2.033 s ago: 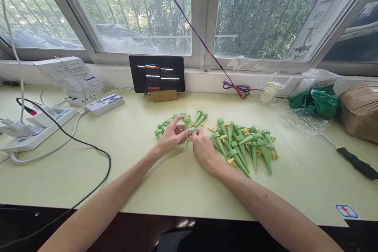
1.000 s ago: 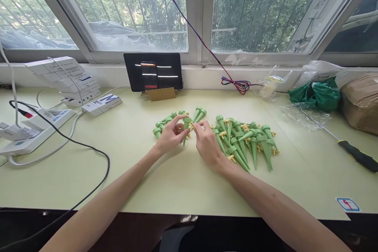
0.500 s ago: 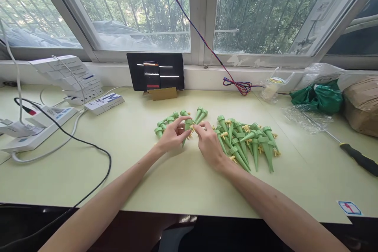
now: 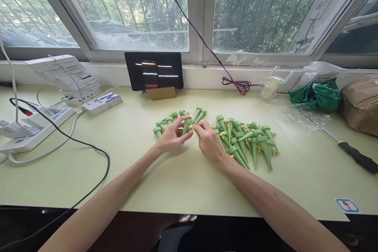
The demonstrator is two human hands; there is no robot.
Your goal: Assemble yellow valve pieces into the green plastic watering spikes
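My left hand (image 4: 171,136) pinches a green plastic cone spike (image 4: 186,125) by its wide end, just above the pale green table (image 4: 141,173). My right hand (image 4: 209,141) meets it from the right, fingertips pinched on a small yellow valve piece (image 4: 192,127) at the spike's side. A small group of green spikes (image 4: 165,120) lies just beyond my left hand. A larger pile of green spikes with yellow pieces (image 4: 248,141) lies to the right of my right hand.
A tablet with a phone (image 4: 154,71) leans against the window sill behind the spikes. Power strips (image 4: 35,124), white boxes (image 4: 67,75) and a black cable (image 4: 88,153) fill the left. A screwdriver (image 4: 357,157), green bag (image 4: 317,96) and brown parcel (image 4: 362,104) lie right.
My right hand has risen from the table to the spike in my left hand, bringing a yellow piece to it. The left hand has tilted the spike slightly.
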